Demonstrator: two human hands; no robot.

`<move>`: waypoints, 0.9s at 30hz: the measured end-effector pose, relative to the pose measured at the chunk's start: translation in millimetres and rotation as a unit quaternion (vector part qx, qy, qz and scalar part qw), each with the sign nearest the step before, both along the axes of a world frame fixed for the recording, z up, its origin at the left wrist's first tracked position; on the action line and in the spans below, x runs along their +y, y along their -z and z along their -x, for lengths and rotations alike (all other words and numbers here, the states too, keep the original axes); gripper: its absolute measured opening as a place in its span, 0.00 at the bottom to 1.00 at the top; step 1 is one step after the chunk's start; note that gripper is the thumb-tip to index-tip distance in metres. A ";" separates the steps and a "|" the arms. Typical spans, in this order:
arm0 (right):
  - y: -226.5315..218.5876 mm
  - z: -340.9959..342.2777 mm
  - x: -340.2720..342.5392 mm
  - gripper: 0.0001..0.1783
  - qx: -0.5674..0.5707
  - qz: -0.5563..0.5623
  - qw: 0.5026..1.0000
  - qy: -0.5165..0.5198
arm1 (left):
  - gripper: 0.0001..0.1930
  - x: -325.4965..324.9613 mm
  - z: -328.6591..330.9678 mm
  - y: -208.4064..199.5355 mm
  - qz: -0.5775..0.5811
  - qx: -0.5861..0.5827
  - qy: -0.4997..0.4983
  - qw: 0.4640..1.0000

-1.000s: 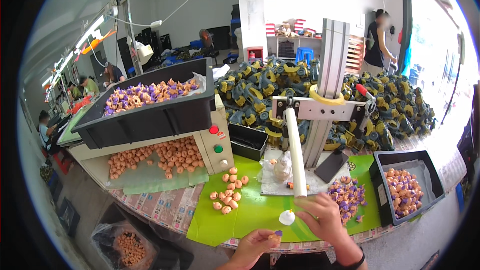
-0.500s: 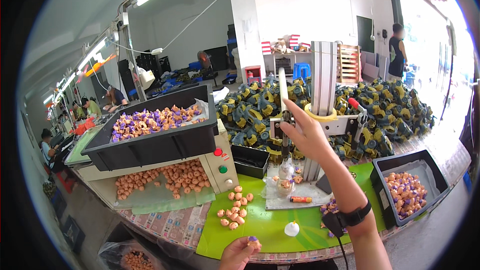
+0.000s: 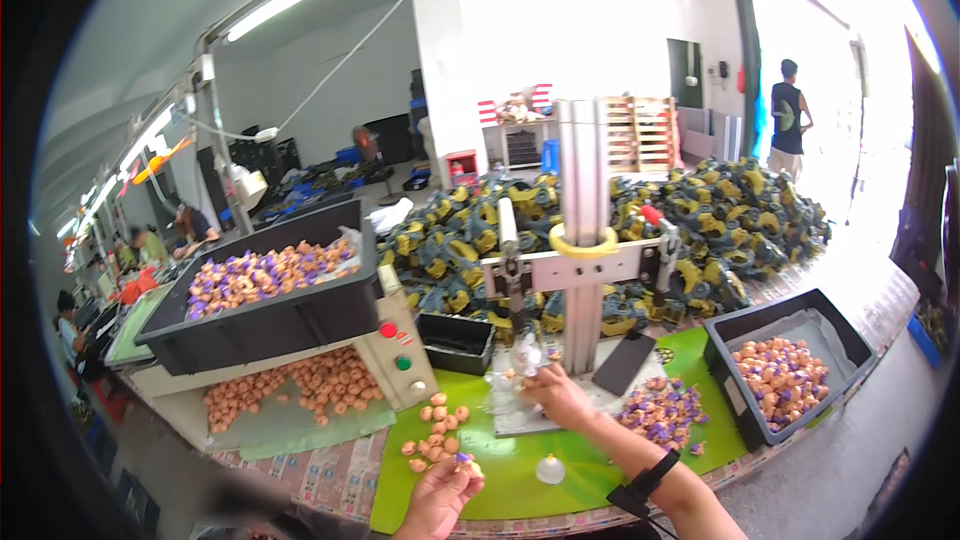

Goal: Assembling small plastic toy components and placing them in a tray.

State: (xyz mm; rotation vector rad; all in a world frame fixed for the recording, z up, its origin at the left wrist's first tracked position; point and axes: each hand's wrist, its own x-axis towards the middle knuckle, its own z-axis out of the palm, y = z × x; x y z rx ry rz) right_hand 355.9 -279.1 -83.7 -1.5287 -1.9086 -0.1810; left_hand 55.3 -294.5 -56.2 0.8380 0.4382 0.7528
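Between the thumb and fingers of my left hand [image 3: 436, 498] is a small peach-coloured toy part [image 3: 468, 467] with a purple top, held above the near edge of the green mat [image 3: 400, 500]. My right hand [image 3: 562, 396] reaches to the foot of a hand press [image 3: 583, 180]. Its fingers are closed at the plastic-wrapped tool end [image 3: 527, 352]; whatever is in them is hidden. Round peach pieces [image 3: 437, 427] lie beside my left hand. Right of my right forearm is a heap of peach and purple parts [image 3: 662, 414]. A white, dome-shaped piece [image 3: 550, 470] stands between my hands.
A black bin [image 3: 270, 335] of purple and peach parts rests on a cream machine box [image 3: 395, 340] at left. Another black bin [image 3: 715, 355] stands at right. Behind the press rise dark grey and yellow plastic parts [image 3: 720, 220]. A dark flat slab [image 3: 623, 362] lies beside the column.
My right hand has come down from the press lever to the tool end. The lever sits lower in view. My left hand still holds the toy part, and the whole view has shifted.
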 end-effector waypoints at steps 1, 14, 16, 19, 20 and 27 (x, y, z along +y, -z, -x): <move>-5.9 4.1 -7.9 0.19 0.010 -0.028 1.000 0.001 | 0.05 5.0 0.0 -1.7 -0.010 -0.001 0.009 1.000; -52.7 -155.0 -292.8 0.12 0.039 0.035 0.805 0.591 | 0.12 68.6 -33.4 -4.2 -0.069 0.118 0.044 0.990; -57.3 -146.0 -281.1 0.13 0.013 -0.027 0.810 0.585 | 0.14 91.6 -66.7 9.6 -0.076 0.184 0.046 0.979; -90.3 -103.6 -251.0 0.15 0.015 -0.081 0.872 0.483 | 0.13 114.7 -111.3 27.6 -0.118 0.209 0.026 0.970; -97.7 -87.5 -240.4 0.15 0.039 -0.077 0.899 0.430 | 0.12 117.1 -125.9 29.1 -0.121 0.222 0.013 0.968; -128.6 -7.8 -175.9 0.10 0.092 0.030 0.987 0.129 | 0.09 127.7 -170.6 52.0 -0.457 0.259 -0.145 0.839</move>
